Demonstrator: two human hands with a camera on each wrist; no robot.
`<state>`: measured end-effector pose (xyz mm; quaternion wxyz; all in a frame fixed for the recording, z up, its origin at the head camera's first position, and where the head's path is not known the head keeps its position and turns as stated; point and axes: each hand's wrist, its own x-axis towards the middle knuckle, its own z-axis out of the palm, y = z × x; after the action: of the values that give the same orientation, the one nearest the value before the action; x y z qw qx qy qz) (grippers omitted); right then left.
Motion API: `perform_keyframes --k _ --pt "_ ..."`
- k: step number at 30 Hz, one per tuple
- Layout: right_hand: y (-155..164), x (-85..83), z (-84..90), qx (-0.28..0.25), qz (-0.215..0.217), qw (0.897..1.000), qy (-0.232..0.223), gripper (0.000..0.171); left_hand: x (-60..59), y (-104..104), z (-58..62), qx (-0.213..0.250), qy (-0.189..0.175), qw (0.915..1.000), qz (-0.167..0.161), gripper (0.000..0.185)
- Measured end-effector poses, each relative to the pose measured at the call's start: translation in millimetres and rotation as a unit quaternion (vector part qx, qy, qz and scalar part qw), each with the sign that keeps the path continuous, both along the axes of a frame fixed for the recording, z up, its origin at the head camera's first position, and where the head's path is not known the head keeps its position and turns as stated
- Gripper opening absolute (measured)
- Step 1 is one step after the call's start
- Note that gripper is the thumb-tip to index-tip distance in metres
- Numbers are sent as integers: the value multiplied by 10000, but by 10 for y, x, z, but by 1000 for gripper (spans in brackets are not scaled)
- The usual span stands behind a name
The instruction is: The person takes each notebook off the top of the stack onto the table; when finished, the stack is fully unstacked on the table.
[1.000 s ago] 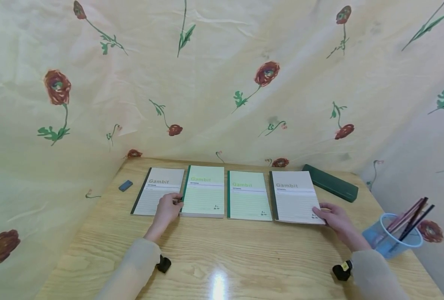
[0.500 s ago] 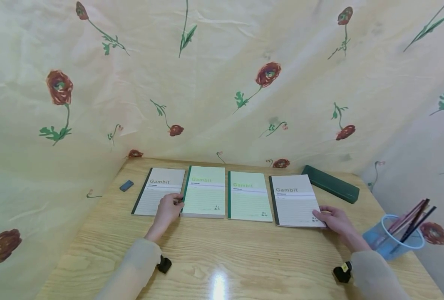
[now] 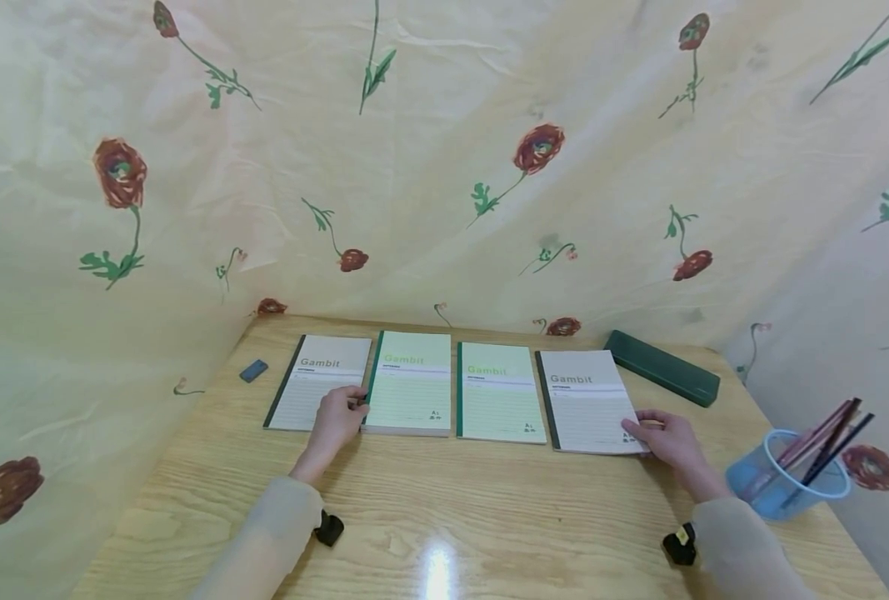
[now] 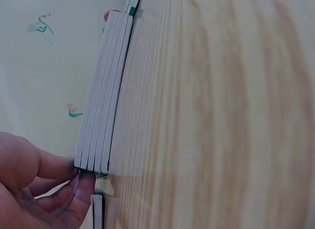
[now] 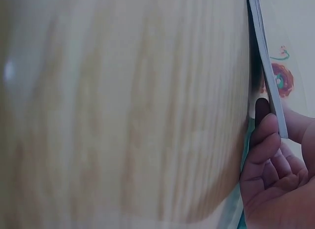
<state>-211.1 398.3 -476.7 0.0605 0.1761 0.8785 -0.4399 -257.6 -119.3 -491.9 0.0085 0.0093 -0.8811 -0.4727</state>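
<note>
My right hand [image 3: 667, 437] pinches the lower right corner of a grey-white notebook [image 3: 586, 400] with a dark spine, thumb on the cover and fingers beneath. In the right wrist view this notebook [image 5: 269, 66] is tilted, its held corner raised off the table. My left hand [image 3: 337, 419] has its thumb and fingers at the spine of a stack of green-covered notebooks [image 3: 407, 383]. Several layers show along the edge of that stack [image 4: 103, 91] in the left wrist view. A grey-white notebook [image 3: 317, 354] lies under my left wrist, and a green notebook [image 3: 498, 392] lies mid-row.
A dark green case [image 3: 661, 367] lies at the back right, close behind the held notebook. Beyond my right forearm stands a blue cup [image 3: 759, 479] with several pens. A small blue block [image 3: 252, 371] rests at the left, and flowered cloth [image 3: 429, 167] rises behind the table [image 3: 474, 517].
The right-hand notebook has come slightly toward me and to the left, its back edge moving forward, with my right hand holding its corner throughout. My left hand has stayed in place.
</note>
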Motion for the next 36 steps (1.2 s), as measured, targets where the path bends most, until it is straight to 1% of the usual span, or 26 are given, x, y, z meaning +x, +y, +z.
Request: perform_keyframes --k 9,14,17,25,31,36 --pt "-30 13 -17 419 51 9991 102 73 9 5 9 7 1 10000 16 30" --pt "-36 24 -13 899 173 9956 195 72 15 18 33 50 -32 10000 59 30" --pt "-44 29 -6 1081 203 9937 217 71 18 21 40 41 -42 10000 69 30" --pt "-59 50 9 1060 278 9936 273 63 27 20 49 45 -53 9999 82 30" --pt "-39 44 -6 970 242 9947 217 65 31 24 52 26 -103 9999 101 30" --pt "-38 32 -5 879 172 9958 201 64 32 14 48 24 -65 9999 90 30"
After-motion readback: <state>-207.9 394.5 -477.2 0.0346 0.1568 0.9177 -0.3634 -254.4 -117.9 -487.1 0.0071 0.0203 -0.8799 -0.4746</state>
